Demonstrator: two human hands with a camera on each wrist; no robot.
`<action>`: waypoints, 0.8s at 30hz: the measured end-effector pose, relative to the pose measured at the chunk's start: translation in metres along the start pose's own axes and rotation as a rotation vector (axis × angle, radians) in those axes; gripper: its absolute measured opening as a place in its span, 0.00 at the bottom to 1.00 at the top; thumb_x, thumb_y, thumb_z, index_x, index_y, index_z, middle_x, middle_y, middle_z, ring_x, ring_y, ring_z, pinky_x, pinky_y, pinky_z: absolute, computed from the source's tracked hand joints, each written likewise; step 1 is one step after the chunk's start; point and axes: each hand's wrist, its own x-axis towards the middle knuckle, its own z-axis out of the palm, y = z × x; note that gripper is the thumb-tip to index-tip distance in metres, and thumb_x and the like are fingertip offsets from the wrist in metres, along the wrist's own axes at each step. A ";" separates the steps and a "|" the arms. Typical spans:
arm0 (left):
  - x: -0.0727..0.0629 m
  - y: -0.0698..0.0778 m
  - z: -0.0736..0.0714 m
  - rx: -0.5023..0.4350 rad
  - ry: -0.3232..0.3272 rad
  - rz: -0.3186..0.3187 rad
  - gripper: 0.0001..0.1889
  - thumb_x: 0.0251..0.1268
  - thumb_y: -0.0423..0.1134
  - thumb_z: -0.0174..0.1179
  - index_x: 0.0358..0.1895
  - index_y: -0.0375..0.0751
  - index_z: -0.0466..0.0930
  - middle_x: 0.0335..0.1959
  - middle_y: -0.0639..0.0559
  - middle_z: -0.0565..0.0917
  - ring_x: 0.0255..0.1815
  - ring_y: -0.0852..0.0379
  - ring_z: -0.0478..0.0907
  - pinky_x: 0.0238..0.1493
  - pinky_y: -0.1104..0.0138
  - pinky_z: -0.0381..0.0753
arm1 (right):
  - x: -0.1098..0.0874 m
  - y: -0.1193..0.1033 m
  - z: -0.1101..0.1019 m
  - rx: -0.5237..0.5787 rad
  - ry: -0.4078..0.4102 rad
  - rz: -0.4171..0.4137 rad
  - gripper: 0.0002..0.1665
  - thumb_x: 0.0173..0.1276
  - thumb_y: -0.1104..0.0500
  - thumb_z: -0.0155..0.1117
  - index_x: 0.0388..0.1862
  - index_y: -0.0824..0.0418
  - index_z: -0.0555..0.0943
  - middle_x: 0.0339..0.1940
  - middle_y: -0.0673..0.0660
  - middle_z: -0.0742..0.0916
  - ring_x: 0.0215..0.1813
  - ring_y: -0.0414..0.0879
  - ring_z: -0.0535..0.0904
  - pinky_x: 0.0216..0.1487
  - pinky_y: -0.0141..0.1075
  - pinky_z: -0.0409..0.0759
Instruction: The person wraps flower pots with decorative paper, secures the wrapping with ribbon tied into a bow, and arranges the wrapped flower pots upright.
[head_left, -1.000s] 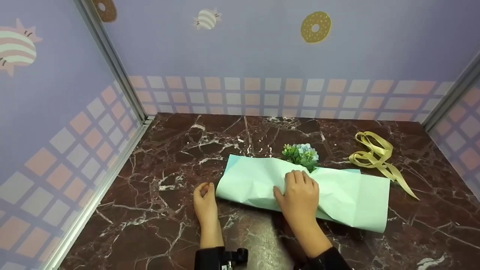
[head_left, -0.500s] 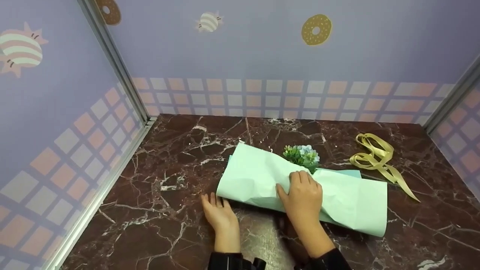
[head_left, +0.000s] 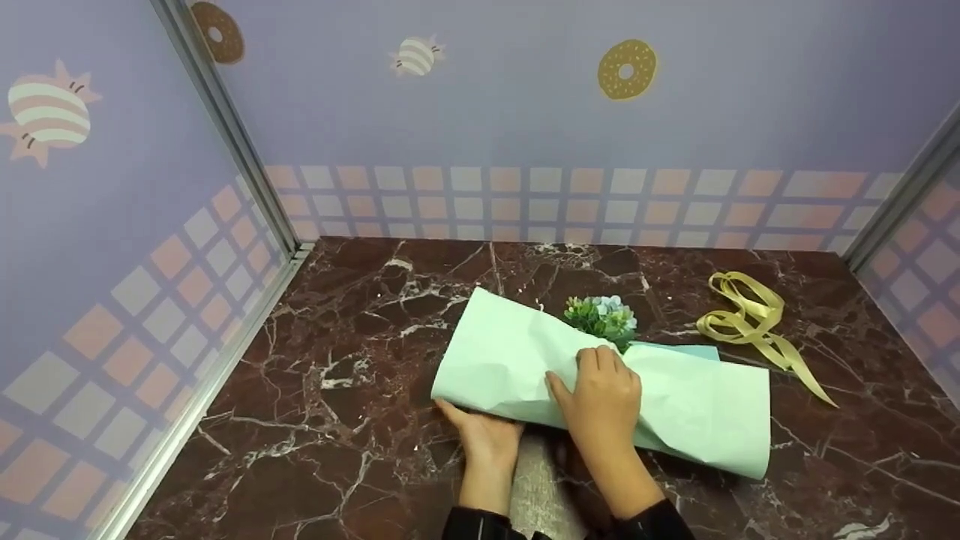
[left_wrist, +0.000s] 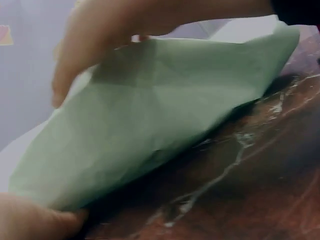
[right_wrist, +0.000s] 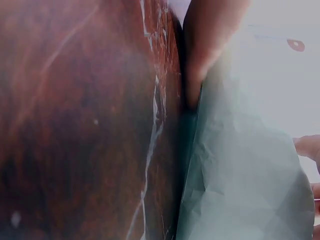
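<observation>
Head view: mint-green paper (head_left: 506, 360) lying folded across worktop (head_left: 360, 465), sloping slightly down to R. Sticking out at upper edge, approx. mid-length: blue & green flowers (head_left: 602, 319). On top of paper, near its middle: R hand (head_left: 604, 401), fingers bent side by side & gripping paper, thumb apart. Under lower edge, towards L end: L hand (head_left: 489, 444), palm up; most fingers hidden by paper, so cannot tell if spread or pinching. Behind paper, partly covered: light-blue sheet (head_left: 697, 351). Farther R: yellow ribbon (head_left: 786, 354), loosely looped. L wrist view: dark shadow along paper's lower edge.
</observation>
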 end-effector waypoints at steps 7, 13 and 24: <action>0.002 -0.016 -0.003 0.010 -0.073 -0.078 0.56 0.49 0.85 0.23 0.78 0.54 0.36 0.76 0.44 0.49 0.75 0.43 0.49 0.68 0.43 0.58 | -0.001 -0.002 0.002 -0.021 -0.010 -0.034 0.32 0.41 0.46 0.84 0.32 0.65 0.76 0.34 0.61 0.79 0.39 0.61 0.80 0.37 0.54 0.79; -0.006 -0.021 -0.001 0.152 -0.016 -0.050 0.34 0.77 0.55 0.42 0.75 0.41 0.45 0.71 0.41 0.57 0.71 0.45 0.58 0.67 0.53 0.64 | -0.002 -0.003 0.005 -0.009 -0.033 -0.055 0.34 0.36 0.47 0.85 0.34 0.66 0.77 0.36 0.63 0.80 0.43 0.63 0.80 0.43 0.54 0.79; -0.013 -0.028 -0.001 0.232 -0.010 0.036 0.28 0.78 0.37 0.43 0.73 0.29 0.48 0.72 0.35 0.55 0.73 0.40 0.54 0.69 0.54 0.62 | -0.005 -0.006 -0.001 0.023 -0.134 -0.099 0.39 0.34 0.50 0.87 0.42 0.70 0.79 0.45 0.66 0.79 0.53 0.67 0.76 0.53 0.56 0.75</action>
